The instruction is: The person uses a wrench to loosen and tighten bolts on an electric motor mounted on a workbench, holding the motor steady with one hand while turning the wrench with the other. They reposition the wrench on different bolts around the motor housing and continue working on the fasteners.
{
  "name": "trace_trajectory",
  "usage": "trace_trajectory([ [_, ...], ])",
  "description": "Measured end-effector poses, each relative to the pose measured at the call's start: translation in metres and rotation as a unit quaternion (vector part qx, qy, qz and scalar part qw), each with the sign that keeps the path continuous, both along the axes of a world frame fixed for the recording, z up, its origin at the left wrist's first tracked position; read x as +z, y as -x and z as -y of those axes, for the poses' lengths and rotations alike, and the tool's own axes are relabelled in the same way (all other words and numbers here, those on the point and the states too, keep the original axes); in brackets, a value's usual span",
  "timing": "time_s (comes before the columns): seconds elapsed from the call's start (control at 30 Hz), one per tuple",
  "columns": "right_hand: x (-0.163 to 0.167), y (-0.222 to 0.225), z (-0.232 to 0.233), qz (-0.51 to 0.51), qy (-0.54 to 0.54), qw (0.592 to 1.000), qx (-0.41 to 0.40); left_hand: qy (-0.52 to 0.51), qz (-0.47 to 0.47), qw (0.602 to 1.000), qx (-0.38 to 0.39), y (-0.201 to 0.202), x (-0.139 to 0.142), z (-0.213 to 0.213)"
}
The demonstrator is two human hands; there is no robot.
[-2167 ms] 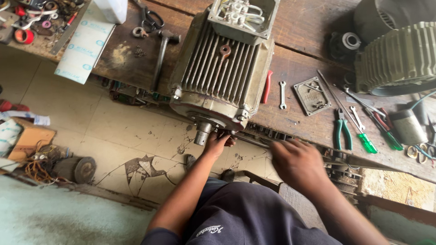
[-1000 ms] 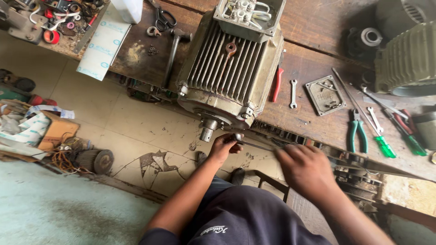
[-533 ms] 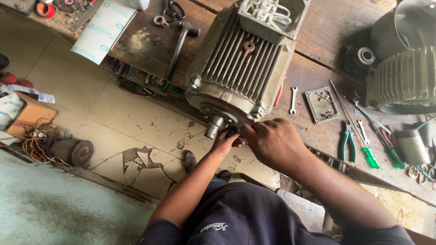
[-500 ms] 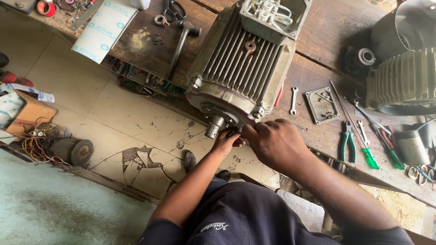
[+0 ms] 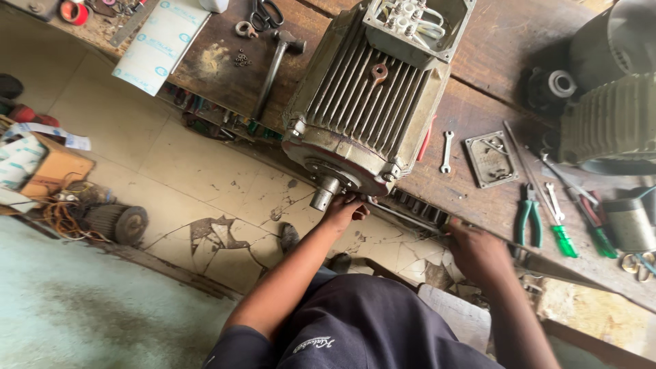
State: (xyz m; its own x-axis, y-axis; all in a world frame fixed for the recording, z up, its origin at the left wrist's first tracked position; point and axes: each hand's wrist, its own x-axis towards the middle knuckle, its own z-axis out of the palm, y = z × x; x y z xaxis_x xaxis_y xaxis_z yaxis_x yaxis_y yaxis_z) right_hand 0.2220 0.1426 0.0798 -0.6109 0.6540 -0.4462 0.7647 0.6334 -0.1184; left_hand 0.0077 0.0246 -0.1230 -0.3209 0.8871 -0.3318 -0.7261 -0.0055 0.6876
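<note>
A large finned electric motor (image 5: 372,102) lies on the wooden workbench (image 5: 478,89), its shaft (image 5: 322,193) sticking out over the front edge. My left hand (image 5: 345,208) is under the motor's front cover, just right of the shaft. Its fingers curl against the cover's lower rim, and the fingertips are hidden. My right hand (image 5: 478,249) is farther right at the bench's front edge, with the fingers closed over the metal edge strip (image 5: 410,215).
On the bench lie a hammer (image 5: 273,72), a small spanner (image 5: 446,150), a square metal plate (image 5: 490,158), green-handled pliers (image 5: 527,219), screwdrivers (image 5: 560,232) and a second motor (image 5: 608,123). A cracked tile floor (image 5: 205,198) lies below, with a wire coil (image 5: 113,220) at the left.
My right hand has left the motor's front cover, where it was beside my left hand, and moved right to the bench edge. My left hand stays at the cover.
</note>
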Motion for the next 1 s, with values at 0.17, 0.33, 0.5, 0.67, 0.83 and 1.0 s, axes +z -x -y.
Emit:
trace_trajectory([
  [0.17,-0.087,0.093,0.034,-0.011,0.169,0.985,-0.027,0.053,-0.071,0.996,-0.010,0.004,0.020,0.003],
  [0.33,-0.098,0.202,0.069,-0.172,0.271,0.947,-0.024,0.147,-0.196,0.969,0.021,0.003,0.025,0.003],
  [0.5,-0.107,0.167,0.064,-0.180,0.249,0.951,-0.022,0.110,-0.202,0.973,0.002,0.003,0.019,0.017],
  [0.67,-0.106,0.028,0.053,-0.193,0.113,0.975,0.013,0.090,-0.034,0.995,0.011,-0.001,0.011,0.039],
  [0.83,-0.055,-0.042,0.038,-0.238,-0.050,0.968,0.052,0.101,-0.013,0.995,-0.007,-0.006,-0.004,0.032],
  [1.0,0.021,0.001,0.024,-0.052,-0.145,0.967,0.203,0.065,-0.003,0.998,0.000,-0.001,-0.011,0.011],
])
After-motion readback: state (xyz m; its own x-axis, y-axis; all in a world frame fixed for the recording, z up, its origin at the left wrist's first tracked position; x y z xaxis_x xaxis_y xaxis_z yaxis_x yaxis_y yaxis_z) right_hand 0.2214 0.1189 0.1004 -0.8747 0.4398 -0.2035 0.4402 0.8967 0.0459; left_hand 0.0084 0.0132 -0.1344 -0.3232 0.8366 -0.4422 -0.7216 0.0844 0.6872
